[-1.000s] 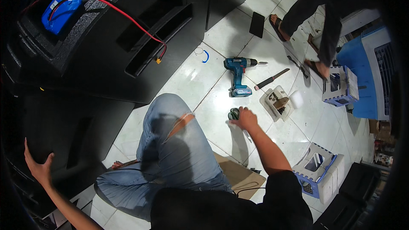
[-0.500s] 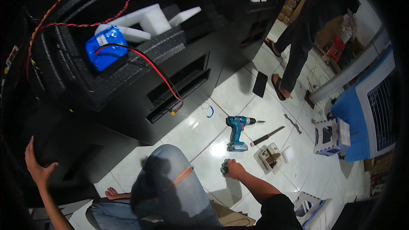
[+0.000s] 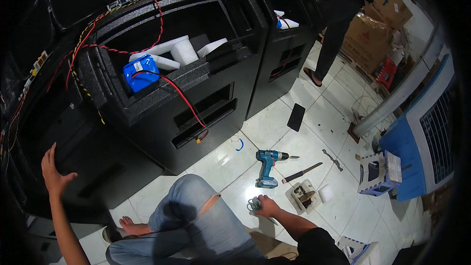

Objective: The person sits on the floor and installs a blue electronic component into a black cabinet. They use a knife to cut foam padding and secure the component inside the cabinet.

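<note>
My left hand [image 3: 58, 179] is open, fingers spread, against the side of a black cabinet [image 3: 105, 167] on the left. In my right hand [image 3: 267, 207], low over the tiled floor, is a pair of scissors with dark handle loops [image 3: 253, 204]; most of the blades is hidden by the fingers. Just beyond that hand lie a teal cordless drill [image 3: 266, 167], a knife with a dark blade [image 3: 302, 172] and a small white box of screws [image 3: 305, 197]. On the cabinet's ledge sits a blue battery pack [image 3: 141, 72], its red and black lead hanging down the front.
White foam blocks [image 3: 184, 51] rest behind the battery. Twisted red and black wires [image 3: 117, 50] run along the cabinet top. A dark flat panel [image 3: 296, 117] and a blue strip [image 3: 240, 144] lie on the floor. Another person [image 3: 338, 24] stands at the back right, near cardboard boxes [image 3: 365, 39].
My view has tilted up, showing more of the cabinet tops. The scissors have turned in my right hand, and their loops show more plainly. The other person's feet have shifted.
</note>
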Demonstrator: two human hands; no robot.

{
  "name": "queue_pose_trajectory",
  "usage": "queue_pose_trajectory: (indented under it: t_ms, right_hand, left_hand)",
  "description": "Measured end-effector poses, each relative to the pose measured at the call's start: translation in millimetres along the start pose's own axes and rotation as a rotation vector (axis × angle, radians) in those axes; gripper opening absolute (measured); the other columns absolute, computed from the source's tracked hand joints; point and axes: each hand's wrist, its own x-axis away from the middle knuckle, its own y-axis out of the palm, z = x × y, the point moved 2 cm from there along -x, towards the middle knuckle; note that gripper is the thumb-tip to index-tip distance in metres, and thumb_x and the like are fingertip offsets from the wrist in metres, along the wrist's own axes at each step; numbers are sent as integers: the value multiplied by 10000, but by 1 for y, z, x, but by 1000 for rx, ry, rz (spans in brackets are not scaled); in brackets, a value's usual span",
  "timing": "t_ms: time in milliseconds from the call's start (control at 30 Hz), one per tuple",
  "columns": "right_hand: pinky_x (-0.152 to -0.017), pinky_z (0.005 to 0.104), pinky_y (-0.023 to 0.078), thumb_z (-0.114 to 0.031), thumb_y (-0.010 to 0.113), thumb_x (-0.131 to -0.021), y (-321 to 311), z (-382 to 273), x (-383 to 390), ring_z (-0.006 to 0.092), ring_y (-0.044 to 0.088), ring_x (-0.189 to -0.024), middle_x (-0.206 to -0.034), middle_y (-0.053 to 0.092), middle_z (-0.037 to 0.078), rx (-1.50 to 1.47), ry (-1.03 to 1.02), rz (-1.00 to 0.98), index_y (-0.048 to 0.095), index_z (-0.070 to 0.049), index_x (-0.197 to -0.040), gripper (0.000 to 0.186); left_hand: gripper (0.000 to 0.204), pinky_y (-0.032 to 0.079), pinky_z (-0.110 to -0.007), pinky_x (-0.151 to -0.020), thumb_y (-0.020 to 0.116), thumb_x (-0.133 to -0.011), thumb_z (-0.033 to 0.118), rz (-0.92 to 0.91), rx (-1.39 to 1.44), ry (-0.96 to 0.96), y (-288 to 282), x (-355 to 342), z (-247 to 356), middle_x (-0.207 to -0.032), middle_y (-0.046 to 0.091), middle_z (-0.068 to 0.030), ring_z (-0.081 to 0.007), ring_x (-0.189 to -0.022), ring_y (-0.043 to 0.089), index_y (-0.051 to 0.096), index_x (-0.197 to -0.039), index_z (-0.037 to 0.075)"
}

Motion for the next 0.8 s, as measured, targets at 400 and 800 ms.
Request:
queue_pose_trajectory:
  t_ms: [400,800]
  right_hand:
    - [-949,478,545,-397,897,-669,-52,43,61,410,640,-1097,-1209,596,221,-149,-200,186,539,-34,-1347,848]
    - [-956,514,513,-408,884,-656,-88,91,99,462,589,-1113,-1184,577,247,5,-436,241,548,-28,-1327,841]
  left_hand:
    - [950,306,-481,-1222,796,-718,17,-26,318,-64,12,165,98,-1636,285,-220,-431,-1486,341,405,-1575,140]
    - [337,513,-297,-882,709,-951,275,-478,958,-886,-70,444,134,-1025,760,-50,-134,-966,671,761,-1130,-5]
